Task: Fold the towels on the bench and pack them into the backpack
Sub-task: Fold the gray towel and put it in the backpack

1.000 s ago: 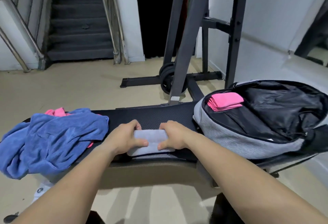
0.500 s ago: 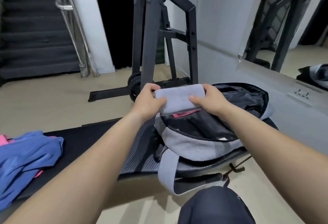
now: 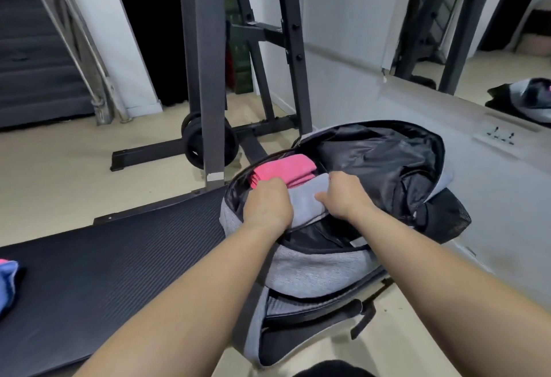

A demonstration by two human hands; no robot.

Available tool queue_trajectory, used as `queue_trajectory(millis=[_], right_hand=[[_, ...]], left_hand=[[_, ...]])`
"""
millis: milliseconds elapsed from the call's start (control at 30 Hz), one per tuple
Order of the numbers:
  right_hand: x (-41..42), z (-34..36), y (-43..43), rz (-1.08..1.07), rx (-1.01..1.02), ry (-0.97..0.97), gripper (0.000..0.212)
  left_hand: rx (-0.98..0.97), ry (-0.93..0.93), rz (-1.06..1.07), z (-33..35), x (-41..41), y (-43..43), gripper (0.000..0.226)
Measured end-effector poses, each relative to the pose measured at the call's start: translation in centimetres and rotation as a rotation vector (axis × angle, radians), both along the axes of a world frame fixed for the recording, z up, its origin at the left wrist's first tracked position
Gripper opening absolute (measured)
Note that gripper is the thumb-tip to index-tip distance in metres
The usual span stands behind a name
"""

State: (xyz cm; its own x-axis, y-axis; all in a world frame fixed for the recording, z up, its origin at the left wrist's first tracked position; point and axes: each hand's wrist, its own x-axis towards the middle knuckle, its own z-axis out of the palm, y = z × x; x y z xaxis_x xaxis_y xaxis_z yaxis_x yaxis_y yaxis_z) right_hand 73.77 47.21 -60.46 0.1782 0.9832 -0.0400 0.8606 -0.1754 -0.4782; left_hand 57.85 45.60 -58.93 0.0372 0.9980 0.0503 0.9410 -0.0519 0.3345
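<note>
A grey backpack (image 3: 316,269) with a black lining lies open on the right end of the black bench (image 3: 98,275). Inside it, a folded pink towel (image 3: 286,169) sits at the far side. A folded grey towel (image 3: 307,199) lies in the opening just in front of the pink one. My left hand (image 3: 267,208) grips its left end and my right hand (image 3: 343,194) grips its right end. A blue towel (image 3: 7,282) shows at the bench's far left edge, mostly cut off.
A black weight rack (image 3: 208,72) with plates (image 3: 195,145) stands on the floor behind the bench. Stairs with a metal rail (image 3: 74,48) are at the back left. A mirror wall (image 3: 477,33) runs along the right.
Both hands carried the grey towel from the bench to the backpack and lowered it into the opening, in front of the pink towel. My view swung right.
</note>
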Motion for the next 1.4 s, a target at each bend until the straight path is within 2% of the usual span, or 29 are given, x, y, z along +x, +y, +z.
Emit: queue_trajectory(millis=[133,333,433,533,600,700,767,833,1100,1200,1300,1400], right_hand=[[-0.7,0.7,1.5,0.007,-0.007,-0.042,0.024],[-1.3,0.1,2.6,-0.005,-0.007,-0.096,0.035],[-1.7,-0.1,2.5,0.012,0.009,-0.189,0.034],[-2.1,0.1,2.1,0.056,0.140,-0.475,0.036],[-2.0,-0.3,2.4,0.230,0.253,-0.607,0.048],[-2.0,-1.3,2.8,0.501,0.092,-0.508,0.082],[-1.9,-2.4,3.1,0.519,-0.007,-0.470,0.072],[-1.6,-2.9,3.6,0.509,-0.012,-0.453,0.062],[-1.9,-3.8,4.4,0.398,0.016,-0.416,0.067],[-2.3,-3.1,4.2,0.374,-0.006,-0.434,0.066],[-3.0,-2.5,3.8,0.442,0.023,-0.402,0.066],[-3.7,-2.7,3.0,0.480,-0.022,-0.319,0.092]], left_hand=[[0.103,0.160,-0.038,-0.3,-0.2,0.2,0.023],[0.209,0.390,-0.059,-0.4,-0.5,0.8,0.041],[0.287,0.488,-0.192,-0.9,-1.0,2.0,0.041],[0.122,0.522,-0.313,-1.5,-1.7,3.1,0.047],[0.025,0.523,-0.320,-1.8,-2.0,3.4,0.052],[0.021,0.546,-0.330,-2.0,-2.3,3.4,0.056],[0.019,0.548,-0.342,-2.1,-2.8,3.3,0.057],[0.021,0.532,-0.362,-2.3,-3.5,3.3,0.057],[0.135,0.461,-0.337,-3.7,-4.1,3.0,0.054],[0.297,0.391,-0.303,-2.5,-4.1,3.1,0.039],[0.450,0.369,-0.173,-1.3,-4.8,3.8,0.027],[0.239,0.230,-0.091,-0.5,-5.9,4.6,0.028]])
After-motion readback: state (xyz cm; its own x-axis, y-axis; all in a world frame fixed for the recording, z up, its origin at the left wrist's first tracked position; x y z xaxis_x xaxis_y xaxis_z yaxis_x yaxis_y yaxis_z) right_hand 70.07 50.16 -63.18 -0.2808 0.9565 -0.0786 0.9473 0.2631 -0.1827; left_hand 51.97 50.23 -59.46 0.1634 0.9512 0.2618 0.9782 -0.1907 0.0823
